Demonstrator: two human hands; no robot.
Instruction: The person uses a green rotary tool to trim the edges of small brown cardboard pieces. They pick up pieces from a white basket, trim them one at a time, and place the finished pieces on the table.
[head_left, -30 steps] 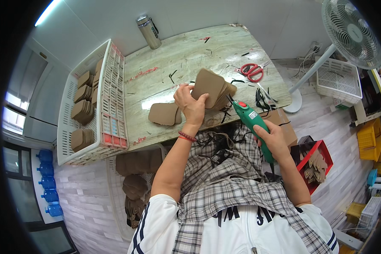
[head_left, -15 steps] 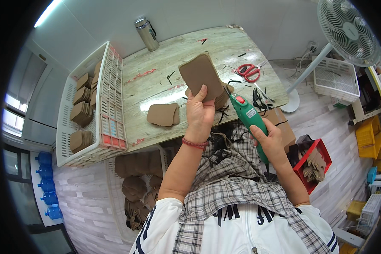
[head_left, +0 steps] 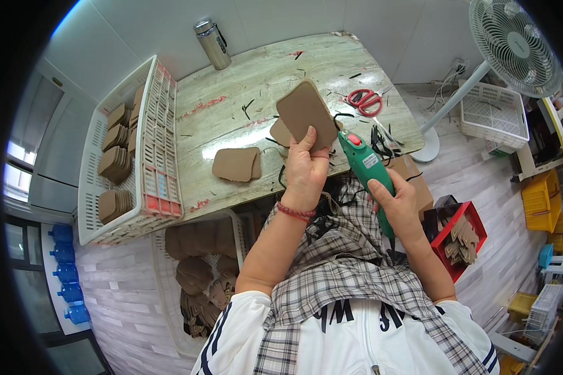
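Observation:
My left hand (head_left: 308, 172) is closed on a brown, round-cornered flat pad (head_left: 303, 112), thumb across its near face, raised above the table. My right hand (head_left: 397, 203) is wrapped round green electric scissors (head_left: 366, 164) with a red button. Their tip meets or nearly meets the pad's right edge, where a thin black strip (head_left: 339, 115) sticks out. Behind the held pad, more brown pads (head_left: 280, 132) lie on the table, mostly hidden. To the left lies another brown pad or two (head_left: 233, 164). Red-handled scissors (head_left: 365, 102) rest farther right.
A white crate (head_left: 162, 150) with stacked pads stands at the left, a steel flask (head_left: 213, 45) at the back. Black scraps (head_left: 381, 139) litter the table (head_left: 231, 134). A red box (head_left: 475, 220), a fan (head_left: 516, 50) and a lower crate (head_left: 239, 234) surround me.
My left hand has moved slightly right with the pad, bringing its edge to the tip of the electric scissors. A black strip now shows at that edge. My view has shifted slightly.

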